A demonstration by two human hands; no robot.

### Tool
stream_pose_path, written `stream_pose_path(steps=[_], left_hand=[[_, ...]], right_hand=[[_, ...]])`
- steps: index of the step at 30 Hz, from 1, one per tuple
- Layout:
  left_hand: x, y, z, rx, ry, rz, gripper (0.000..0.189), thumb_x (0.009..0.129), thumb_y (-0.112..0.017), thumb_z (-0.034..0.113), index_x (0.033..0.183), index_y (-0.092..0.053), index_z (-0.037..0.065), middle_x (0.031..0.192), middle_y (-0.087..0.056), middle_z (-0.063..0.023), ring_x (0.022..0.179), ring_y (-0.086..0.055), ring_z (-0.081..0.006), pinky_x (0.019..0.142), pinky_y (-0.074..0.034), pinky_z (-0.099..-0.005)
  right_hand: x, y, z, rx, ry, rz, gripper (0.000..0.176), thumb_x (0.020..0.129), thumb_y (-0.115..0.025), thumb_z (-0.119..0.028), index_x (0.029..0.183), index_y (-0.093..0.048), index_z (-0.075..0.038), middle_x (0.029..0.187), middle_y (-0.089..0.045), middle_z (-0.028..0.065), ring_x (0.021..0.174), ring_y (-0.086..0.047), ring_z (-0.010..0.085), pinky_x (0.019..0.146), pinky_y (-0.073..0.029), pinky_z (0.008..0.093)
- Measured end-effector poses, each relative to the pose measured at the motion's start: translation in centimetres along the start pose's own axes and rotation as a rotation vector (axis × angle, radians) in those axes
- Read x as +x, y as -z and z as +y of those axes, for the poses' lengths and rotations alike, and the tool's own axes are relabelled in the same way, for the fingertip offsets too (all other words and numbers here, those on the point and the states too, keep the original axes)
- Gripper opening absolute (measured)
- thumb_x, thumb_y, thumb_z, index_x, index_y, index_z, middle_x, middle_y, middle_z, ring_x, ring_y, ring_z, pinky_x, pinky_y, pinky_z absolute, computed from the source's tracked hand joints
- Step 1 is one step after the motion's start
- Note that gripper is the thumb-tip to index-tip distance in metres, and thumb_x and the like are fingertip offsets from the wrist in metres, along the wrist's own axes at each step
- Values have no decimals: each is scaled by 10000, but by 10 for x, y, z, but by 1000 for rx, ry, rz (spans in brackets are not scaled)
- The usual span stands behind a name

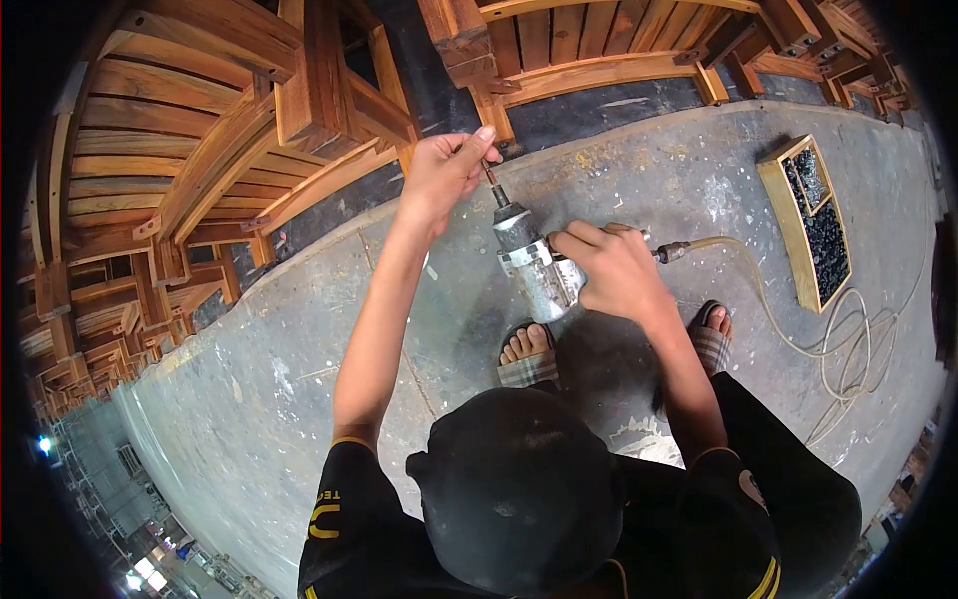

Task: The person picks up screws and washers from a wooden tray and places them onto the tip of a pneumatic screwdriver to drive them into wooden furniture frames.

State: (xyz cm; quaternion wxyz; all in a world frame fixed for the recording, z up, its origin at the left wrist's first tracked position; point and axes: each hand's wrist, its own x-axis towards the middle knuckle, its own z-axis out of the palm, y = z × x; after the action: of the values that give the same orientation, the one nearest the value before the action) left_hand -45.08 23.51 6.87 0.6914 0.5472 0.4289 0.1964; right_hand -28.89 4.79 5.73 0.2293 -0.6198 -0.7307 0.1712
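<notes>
My right hand (621, 272) is wrapped round the handle of an air impact driver (537, 262), its silver-and-black body pointing up and away from me. From its nose a slim driver bit (490, 175) reaches to my left hand (446, 180). Thumb and fingers of that hand are pinched together at the bit's tip; whatever small piece they hold there is hidden. Just beyond the left hand stands a wooden furniture leg (493, 112). An air hose (720, 241) joins the driver at a metal coupling beside my right hand.
Slatted wooden furniture (150, 130) is crowded along the left and far side, with more slatted pieces (589, 35) at the top. A wooden box (798, 235) of small black parts lies on the concrete floor (299, 429) at right. Hose loops (848, 384) lie near it.
</notes>
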Motion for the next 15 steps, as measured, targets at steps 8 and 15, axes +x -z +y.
stream_pose_path(steps=[8,15], left_hand=[[-9,-6,6,-38,-81,-2,347,998,-547,320,907,-656,4,589,-345,92,484,-285,-19,435,-200,-204],[-36,12,-30,-448,176,86,311,1010,-505,274,1099,-592,-11,667,-440,31,500,-371,-67,426,-268,-207]], right_hand=[[4,1,-8,42,-103,43,430,562,-628,9,979,-640,-92,881,-617,64,764,-627,358,677,-506,429],[8,6,-10,1,-118,84,422,573,-651,-9,978,-615,-120,844,-597,53,743,-644,330,663,-504,432]])
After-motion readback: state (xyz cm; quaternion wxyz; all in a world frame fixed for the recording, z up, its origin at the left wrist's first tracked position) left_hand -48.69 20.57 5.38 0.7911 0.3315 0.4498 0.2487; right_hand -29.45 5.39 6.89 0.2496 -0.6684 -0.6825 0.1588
